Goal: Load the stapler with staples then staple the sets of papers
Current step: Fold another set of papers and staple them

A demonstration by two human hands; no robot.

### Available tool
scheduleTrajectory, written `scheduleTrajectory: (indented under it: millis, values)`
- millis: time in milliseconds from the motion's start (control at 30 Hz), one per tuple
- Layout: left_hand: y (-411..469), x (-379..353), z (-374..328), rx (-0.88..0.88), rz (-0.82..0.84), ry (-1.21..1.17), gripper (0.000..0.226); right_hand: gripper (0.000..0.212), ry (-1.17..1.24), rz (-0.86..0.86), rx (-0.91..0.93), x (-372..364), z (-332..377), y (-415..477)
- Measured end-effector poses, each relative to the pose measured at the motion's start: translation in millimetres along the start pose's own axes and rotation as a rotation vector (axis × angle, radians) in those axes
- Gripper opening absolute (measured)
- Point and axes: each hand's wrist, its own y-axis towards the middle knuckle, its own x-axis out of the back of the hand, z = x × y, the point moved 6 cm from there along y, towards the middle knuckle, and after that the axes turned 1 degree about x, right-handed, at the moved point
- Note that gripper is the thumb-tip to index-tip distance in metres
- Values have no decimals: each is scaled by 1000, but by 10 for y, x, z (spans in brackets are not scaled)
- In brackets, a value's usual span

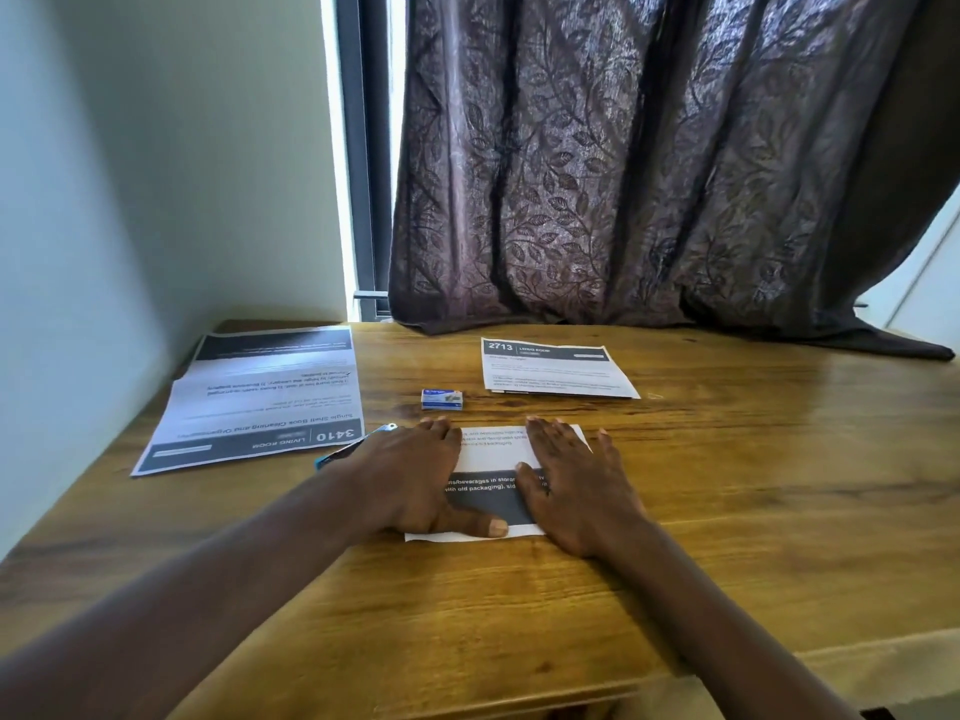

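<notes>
Head view shows the left hand [410,475] and the right hand [571,491] laid flat, side by side, on the centre paper set [493,449], which lies on the tabletop [727,485] directly in front of the person. The fingers [436,433] of both hands are straight and spread narrow, pressing down on the sheet and gripping nothing. The left thumb lies across the near edge of the paper. The staple box [442,399] sits just beyond the hands, apart from them, and whether it is open cannot be determined. A blue object, judged to be the stapler [384,428], lies just to the left of the left hand and is largely hidden behind that hand and wrist. Whether it is loaded cannot be determined. The left paper set [260,402] lies well apart toward the wall [130,200], with its printed heading facing away from the person. The right paper set [556,368] lies near the far edge, just in front of the curtain [649,174]. No staple is visible on any of the three sets at this resolution. Judgement: the person is squaring or flattening the centre set in preparation for stapling. Neither hand holds the stapler, so the stapling of this set is not yet done. The loading step can be neither confirmed nor ruled out. The stapling of the other two sets appears to be outstanding as well.
</notes>
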Motion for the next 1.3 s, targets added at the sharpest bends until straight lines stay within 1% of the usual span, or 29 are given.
scheduleTrajectory:
  millis: [100,200,333,467,533,600,667,733,800,867,967,1133,1200,1233,1300]
  values:
    - [-67,22,8,62,-51,78,139,76,28,-5,-56,-4,-29,-18]
    - [-111,-34,-46,104,-54,83,139,83,32,-16,-129,6,-50,-70]
    - [-131,-191,-5,119,-85,-26,138,86,6,-35,-172,46,-44,-105]
    - [-221,-313,76,85,-137,-134,127,88,6,-43,-168,72,-94,-112]
    - [-239,-324,103,68,-146,-167,125,87,5,-42,-164,81,-97,-121]
    - [-218,-328,119,57,-159,-187,126,80,6,-87,-133,124,-61,-114]
    - [-194,-344,134,56,-175,-210,129,65,55,-187,-38,203,64,-42]
    - [-182,-356,132,49,-184,-223,129,50,155,-270,66,282,235,83]
    - [-182,-354,132,40,-197,-237,129,43,218,-303,130,311,421,246]
    - [-198,-336,126,31,-217,-252,128,37,176,-309,185,303,602,397]
    - [-219,-318,118,28,-240,-268,128,29,103,-330,197,268,729,528]
    - [-211,-300,129,26,-281,-298,125,17,114,-361,198,217,728,581]
    - [-243,-249,128,29,-317,-309,118,17,121,-360,211,207,731,594]
    - [-270,-201,145,31,-356,-325,111,17,128,-355,218,201,732,599]
    - [-339,-67,220,35,-512,-344,89,17,142,-337,235,198,733,599]
